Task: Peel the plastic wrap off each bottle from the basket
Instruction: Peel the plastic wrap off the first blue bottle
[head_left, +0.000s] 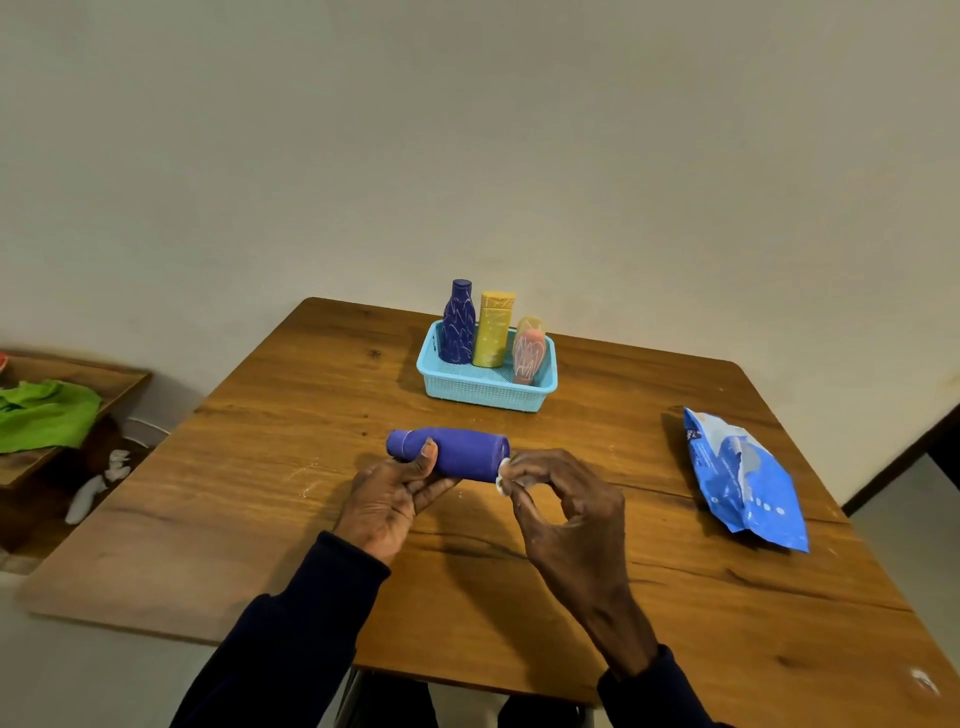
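Four bottles: one purple bottle (462, 452) in hand, three standing in the basket (483, 397).
Held item: the purple bottle lies horizontal over the middle of the wooden table (571, 597), cap end left, base right, in front of the basket and apart from it; whether it touches the tabletop cannot be told.
Grip, left: left hand (387, 501) grasps the bottle near its neck, thumb on top, fingers curled beneath.
Grip, right: right hand (566, 512) pinches a small whitish scrap of plastic wrap (503, 477) between thumb and fingertips at the bottle's base.
Container: light blue basket, perforated walls, on the far middle of the table.
Contents: dark purple bottle (458, 325) at left, yellow bottle (493, 330) in the middle, peach bottle (529, 353) at right, leaning; all three show crinkled film lines.
Other item: blue pouch (743, 478) lying flat near the table's right edge, well apart from the hands.
Side shelf: wooden shelf (78, 374) left of the table, bearing a green cloth (44, 413).
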